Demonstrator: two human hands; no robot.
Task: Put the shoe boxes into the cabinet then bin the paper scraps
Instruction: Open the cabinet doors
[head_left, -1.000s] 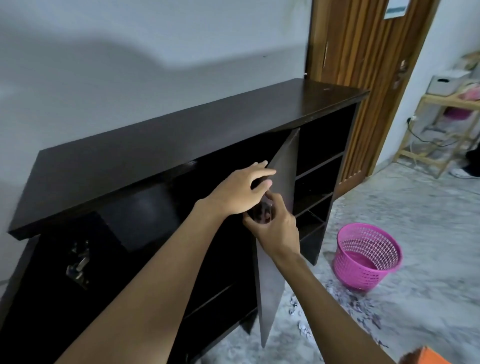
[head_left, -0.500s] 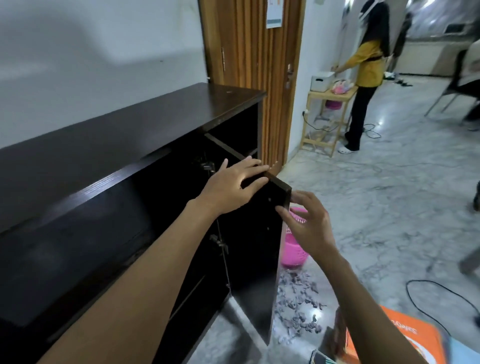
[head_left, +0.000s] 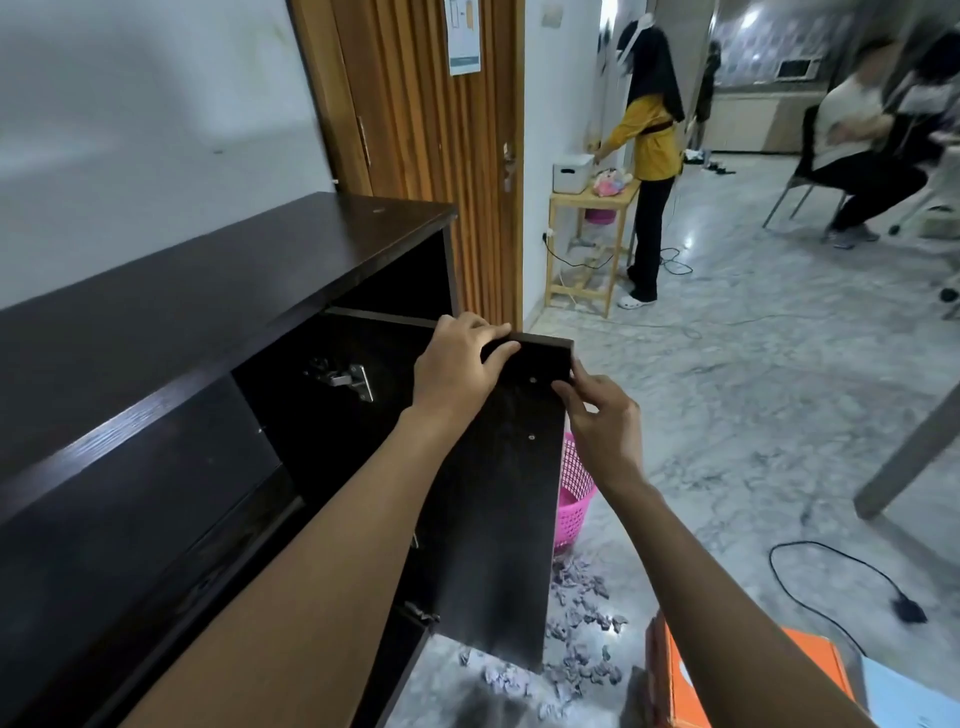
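Note:
A dark brown cabinet stands along the wall on the left, and its door is swung out toward me. My left hand grips the door's top edge, fingers curled over it. At the upper outer corner my right hand pinches the door's side edge. An orange shoe box lies on the floor at the bottom right, next to a pale blue box. Grey paper scraps litter the floor beside a pink basket, which the door half hides.
A wooden door stands just past the cabinet. A person in yellow stands at a small wooden stand, and another person sits on a chair. A black cable crosses the marble floor; a table leg slants at right.
The cabinet door has swung further open toward me. My right hand, apart from the door half a second ago, now pinches its edge. My view has turned right into the room.

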